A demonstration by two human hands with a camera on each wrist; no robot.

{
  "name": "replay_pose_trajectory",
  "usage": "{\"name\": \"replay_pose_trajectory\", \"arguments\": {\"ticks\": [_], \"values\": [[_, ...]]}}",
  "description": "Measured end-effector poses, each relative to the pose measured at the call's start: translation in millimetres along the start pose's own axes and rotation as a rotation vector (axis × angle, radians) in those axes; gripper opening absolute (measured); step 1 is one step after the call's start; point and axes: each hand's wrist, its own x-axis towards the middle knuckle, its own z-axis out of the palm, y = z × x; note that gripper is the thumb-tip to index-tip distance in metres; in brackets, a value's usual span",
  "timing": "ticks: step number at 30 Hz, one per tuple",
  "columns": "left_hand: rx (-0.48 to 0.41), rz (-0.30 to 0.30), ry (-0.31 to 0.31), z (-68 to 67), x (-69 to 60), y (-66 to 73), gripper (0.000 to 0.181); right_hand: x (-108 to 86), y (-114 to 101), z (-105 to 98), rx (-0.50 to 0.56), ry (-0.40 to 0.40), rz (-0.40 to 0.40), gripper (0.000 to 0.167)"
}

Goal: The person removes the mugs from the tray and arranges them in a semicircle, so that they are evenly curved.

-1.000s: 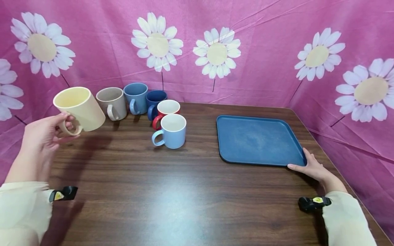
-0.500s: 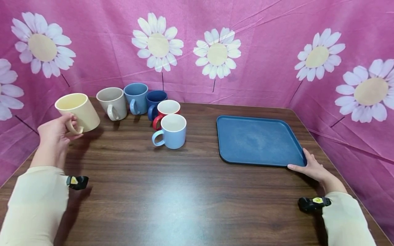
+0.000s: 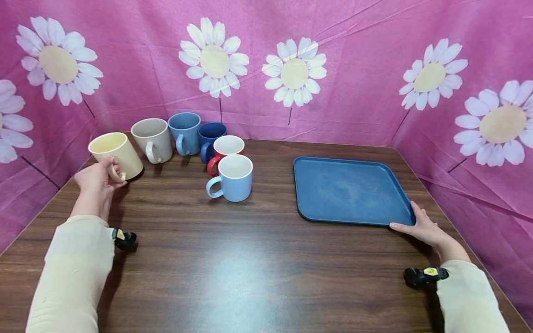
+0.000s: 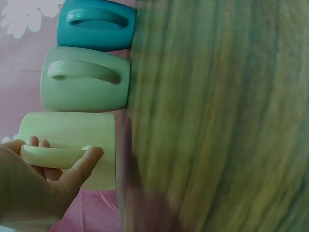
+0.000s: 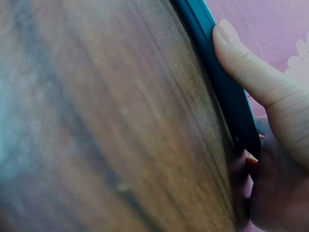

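My left hand (image 3: 97, 179) grips the handle of a pale yellow mug (image 3: 125, 155) at the table's back left; thumb and fingers show around the handle (image 4: 53, 157) in the left wrist view. The mug leans slightly and its base is at or just above the table; I cannot tell if it touches. Right beside it stands a grey mug (image 3: 156, 141). My right hand (image 3: 422, 227) holds the near right corner of a blue rectangular tray (image 3: 351, 192), thumb along the front rim and fingers at the right side. Nothing lies on the tray.
Right of the grey mug, a medium blue mug (image 3: 189, 134), a navy mug (image 3: 211, 132), a red mug with white inside (image 3: 229, 146) and a light blue mug (image 3: 237, 182) stand close together. A pink flowered cloth (image 3: 354, 92) hangs around the wooden table (image 3: 266, 259).
My left hand has brought the yellow mug down and to the right, closer to the grey mug and the table. My right hand and the tray have kept their place.
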Motion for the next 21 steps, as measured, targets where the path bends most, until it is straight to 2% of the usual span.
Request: {"name": "replay_pose_trajectory", "arguments": {"ticks": [4,8,11,21], "values": [[0.006,-0.015,0.035,0.5,3.2,-3.8,0.017,0.0,0.1,-0.2,-0.001,-0.001,-0.002,0.101],[0.019,0.007,0.097,2.7,5.0,-8.2,0.014,-0.2,0.1,-0.3,0.002,-0.002,0.001,0.101],[0.026,0.027,0.122,5.6,5.2,-12.0,0.010,-0.6,0.2,-0.1,0.004,-0.003,0.000,0.101],[0.022,0.035,0.125,13.2,6.0,-21.1,0.012,-0.4,0.7,-0.3,0.000,-0.006,-0.004,0.101]]}}
